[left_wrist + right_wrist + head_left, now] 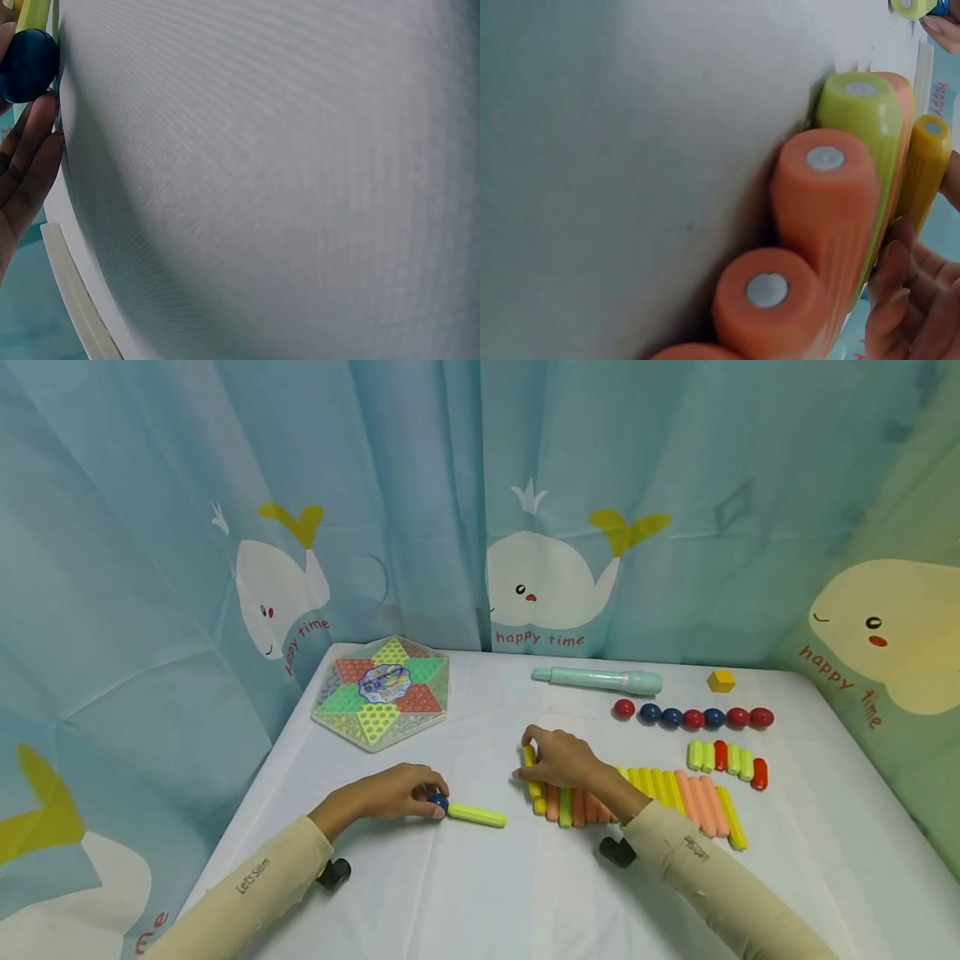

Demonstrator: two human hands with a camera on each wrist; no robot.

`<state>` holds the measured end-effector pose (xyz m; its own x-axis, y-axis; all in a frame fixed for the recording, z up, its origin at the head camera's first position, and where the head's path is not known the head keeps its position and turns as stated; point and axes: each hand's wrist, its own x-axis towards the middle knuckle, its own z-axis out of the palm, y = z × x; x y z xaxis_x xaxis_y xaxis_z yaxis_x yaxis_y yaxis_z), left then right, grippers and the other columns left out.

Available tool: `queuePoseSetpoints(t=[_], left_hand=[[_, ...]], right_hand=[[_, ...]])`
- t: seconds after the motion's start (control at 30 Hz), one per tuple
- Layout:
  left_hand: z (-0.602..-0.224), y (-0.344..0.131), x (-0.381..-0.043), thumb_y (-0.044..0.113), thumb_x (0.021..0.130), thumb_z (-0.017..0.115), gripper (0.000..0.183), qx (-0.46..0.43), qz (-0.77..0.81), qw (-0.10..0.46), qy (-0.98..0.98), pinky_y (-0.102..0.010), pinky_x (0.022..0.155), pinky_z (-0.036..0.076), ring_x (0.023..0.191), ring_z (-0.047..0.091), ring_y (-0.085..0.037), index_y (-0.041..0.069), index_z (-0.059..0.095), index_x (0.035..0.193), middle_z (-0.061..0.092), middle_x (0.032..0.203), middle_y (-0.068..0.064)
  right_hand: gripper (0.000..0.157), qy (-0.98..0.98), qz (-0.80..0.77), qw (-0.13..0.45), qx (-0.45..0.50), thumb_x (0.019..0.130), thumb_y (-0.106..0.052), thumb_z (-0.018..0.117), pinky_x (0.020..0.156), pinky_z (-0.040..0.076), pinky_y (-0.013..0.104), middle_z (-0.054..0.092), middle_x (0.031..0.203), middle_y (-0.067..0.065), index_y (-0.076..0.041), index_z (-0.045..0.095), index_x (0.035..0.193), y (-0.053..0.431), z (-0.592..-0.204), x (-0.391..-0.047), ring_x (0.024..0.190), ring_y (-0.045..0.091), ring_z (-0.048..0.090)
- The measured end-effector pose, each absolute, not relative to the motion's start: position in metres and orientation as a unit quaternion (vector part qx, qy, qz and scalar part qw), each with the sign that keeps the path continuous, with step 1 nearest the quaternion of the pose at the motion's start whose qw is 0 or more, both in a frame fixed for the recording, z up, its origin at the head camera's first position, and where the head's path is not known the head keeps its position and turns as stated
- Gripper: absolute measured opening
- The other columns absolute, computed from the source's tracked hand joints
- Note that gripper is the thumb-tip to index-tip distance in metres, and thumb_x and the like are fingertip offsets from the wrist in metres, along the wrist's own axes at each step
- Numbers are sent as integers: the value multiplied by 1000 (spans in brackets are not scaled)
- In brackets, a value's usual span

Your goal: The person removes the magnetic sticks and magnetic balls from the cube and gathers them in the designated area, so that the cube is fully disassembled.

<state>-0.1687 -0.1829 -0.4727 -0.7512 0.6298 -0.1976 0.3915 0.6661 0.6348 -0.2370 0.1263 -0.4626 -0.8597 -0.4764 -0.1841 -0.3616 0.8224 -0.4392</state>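
My left hand (397, 792) pinches a dark blue ball (438, 802) at the table surface. The near end of a yellow-green magnetic rod (477, 815) meets that ball. In the left wrist view the blue ball (30, 66) sits between the fingertips, partly cut off by the frame. My right hand (561, 758) grips a yellow rod (530, 768) at the left end of a row of rods. The right wrist view has this yellow rod (924, 169) beside the fingers, with an orange rod (825, 199) and a yellow-green rod (866, 112) showing round metal ends.
Right of my hand the row continues with salmon rods (703, 806). Behind lie short green and red pieces (721, 755), a line of red and blue balls (693, 719), a teal pen-shaped tube (600, 680) and a yellow block (721, 682). A star-patterned game box (382, 693) lies back left.
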Motion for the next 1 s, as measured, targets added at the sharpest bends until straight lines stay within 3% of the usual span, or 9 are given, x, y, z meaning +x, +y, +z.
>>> queuePoseSetpoints(t=[0.23, 0.43, 0.7, 0.9, 1.0], left_hand=[[-474, -184, -169, 34, 95, 71, 27, 282, 300, 209, 887, -24, 82, 51, 89, 58, -4, 18, 70, 116, 65, 101, 10], [-473, -184, -169, 34, 94, 71, 26, 280, 300, 211, 887, -24, 80, 50, 87, 58, -5, 19, 70, 115, 64, 99, 10], [-473, -181, -170, 35, 94, 72, 28, 277, 293, 211, 890, -24, 79, 50, 86, 57, -5, 17, 70, 116, 64, 97, 10], [-469, -180, -170, 41, 89, 76, 33, 270, 257, 218, 902, -22, 64, 44, 70, 51, -4, 15, 69, 108, 58, 78, 10], [-469, -180, -170, 38, 89, 76, 34, 267, 247, 225, 904, -21, 63, 43, 68, 50, -3, 15, 68, 113, 58, 76, 10]], right_hand=[[51, 946, -160, 146, -239, 78, -52, 83, 59, 40, 30, 57, 72, 0, -14, 70, 109, 125, -458, -237, 67, 17, 53], [39, 941, -158, 169, -247, 79, -45, 84, 62, 46, 31, 65, 82, 0, -15, 74, 102, 129, -451, -240, 71, 16, 56], [38, 937, -151, 187, -252, 83, -40, 82, 76, 53, 39, 71, 94, 1, -16, 73, 111, 134, -450, -244, 83, 17, 62], [38, 936, -165, 170, -262, 85, -38, 80, 72, 53, 37, 71, 91, 1, -14, 71, 113, 138, -449, -241, 79, 15, 61], [36, 933, -178, 156, -272, 87, -36, 79, 67, 52, 33, 69, 86, 0, -13, 70, 114, 139, -446, -239, 74, 14, 60]])
